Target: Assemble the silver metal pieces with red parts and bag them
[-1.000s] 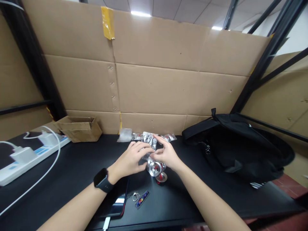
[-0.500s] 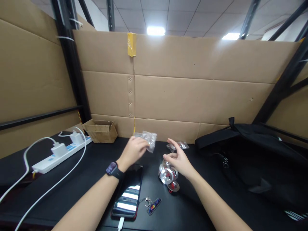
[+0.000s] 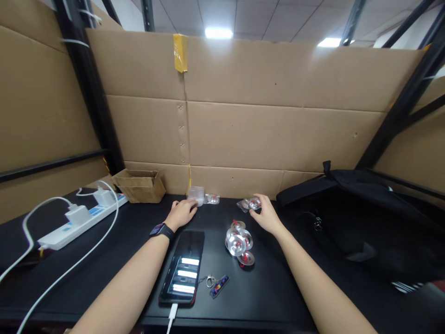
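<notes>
My left hand [image 3: 181, 214] lies palm down at the back of the table, thumb apart. Its fingertips touch a clear plastic packet [image 3: 196, 195], beside a small clear bag [image 3: 212, 199] with something silver and red inside. My right hand [image 3: 267, 214] has thumb and fingers around a clear bag of shiny silver discs [image 3: 247, 204], close to the cardboard wall. Between my forearms is a small heap of loose silver discs with red centres [image 3: 238, 243], some overlapping. A dark phone [image 3: 183, 269] and a keyring with a colourful tag [image 3: 219, 286] lie nearer to me.
An open cardboard box [image 3: 141, 188] stands at the back left, by a white power strip [image 3: 81, 226] with plugs and cables. A black bag [image 3: 354, 222] fills the right side. A cardboard wall [image 3: 236, 116] closes off the back of the black table [image 3: 264, 297].
My left hand has lowered the clear packet to the table by the back wall. My right hand has moved from above the discs to the bag behind them. The view has shifted slightly.
</notes>
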`<state>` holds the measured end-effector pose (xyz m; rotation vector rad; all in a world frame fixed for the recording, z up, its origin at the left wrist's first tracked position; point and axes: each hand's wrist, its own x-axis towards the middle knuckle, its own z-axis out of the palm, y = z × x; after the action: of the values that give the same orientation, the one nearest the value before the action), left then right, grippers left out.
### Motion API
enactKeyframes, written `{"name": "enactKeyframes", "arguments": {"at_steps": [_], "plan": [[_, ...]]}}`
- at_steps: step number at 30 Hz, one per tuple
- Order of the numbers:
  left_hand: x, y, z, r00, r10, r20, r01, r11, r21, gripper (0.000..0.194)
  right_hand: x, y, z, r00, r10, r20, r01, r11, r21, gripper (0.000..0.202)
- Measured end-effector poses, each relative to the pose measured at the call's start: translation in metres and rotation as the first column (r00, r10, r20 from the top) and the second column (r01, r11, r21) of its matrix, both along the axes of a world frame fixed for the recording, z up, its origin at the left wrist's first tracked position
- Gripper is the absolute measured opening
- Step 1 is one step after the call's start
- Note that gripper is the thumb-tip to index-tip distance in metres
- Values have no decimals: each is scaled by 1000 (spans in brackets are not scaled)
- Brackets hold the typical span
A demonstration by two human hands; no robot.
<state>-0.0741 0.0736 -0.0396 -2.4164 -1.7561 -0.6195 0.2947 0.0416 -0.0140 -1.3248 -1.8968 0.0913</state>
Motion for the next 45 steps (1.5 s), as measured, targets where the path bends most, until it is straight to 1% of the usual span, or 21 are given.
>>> {"name": "enactKeyframes", "arguments": {"at_steps": [2,4,7,10,13,17,20,23,26,28,29,31,32,34,36,39,41,43,45], "plan": [[-1,3,-5,1000,9,-4,-9,999,-38,33,4,2,-2,996,-38,81,40,999,-33,48],[-3,6,-8,1000,20,-5,-20,998,-67,35,5,3,-4,984,-84,158,100,990,-98,45],[-4,9,-11,1000,29,-8,-30,995,-98,38,0,2,-9,956,-124,264,174,969,-174,51],[-3,10,-13,999,31,-14,-32,993,-113,41,-6,5,-15,933,-122,339,196,961,-194,59],[-3,9,-11,999,29,-19,-31,995,-91,41,-9,9,-18,916,-122,383,208,959,-192,63],[-3,5,-7,999,31,-16,-31,1000,0,38,-10,11,-19,899,-114,423,210,959,-189,60],[-1,1,-1,1000,6,-27,-5,999,48,38,-13,9,-19,899,-93,429,187,965,-184,57],[4,-5,5,998,-54,-31,57,995,87,36,-17,3,-15,913,-60,404,141,975,-173,52],[11,-9,10,994,-104,-15,105,987,119,34,-27,-4,-6,934,39,354,1,994,-112,38],[14,-10,12,993,-116,-11,116,985,128,33,-38,-5,2,933,129,336,-109,991,-78,31],[15,-11,13,993,-116,-14,116,985,131,33,-46,-4,6,922,174,345,-155,984,-83,29],[15,-13,14,996,-82,-25,84,986,143,33,-65,5,14,881,254,398,-223,967,-124,32],[14,-14,15,999,-40,-29,44,987,155,34,-76,11,18,851,287,439,-242,957,-158,36],[12,-17,18,997,74,-26,-68,980,186,37,-98,27,23,810,311,497,-237,949,-208,42],[9,-20,21,984,179,-16,-172,963,206,40,-119,45,25,793,295,533,-183,950,-254,47],[4,-23,24,969,247,8,-243,948,204,36,-143,68,22,802,282,527,-143,946,-290,47],[2,-24,26,963,266,31,-267,942,204,33,-152,78,18,818,269,509,-119,944,-308,44],[1,-25,27,962,268,48,-272,939,208,32,-155,84,17,835,259,485,-98,938,-332,37],[2,-25,27,967,249,58,-256,944,208,31,-151,87,18,853,260,453,-88,926,-366,30]]}}
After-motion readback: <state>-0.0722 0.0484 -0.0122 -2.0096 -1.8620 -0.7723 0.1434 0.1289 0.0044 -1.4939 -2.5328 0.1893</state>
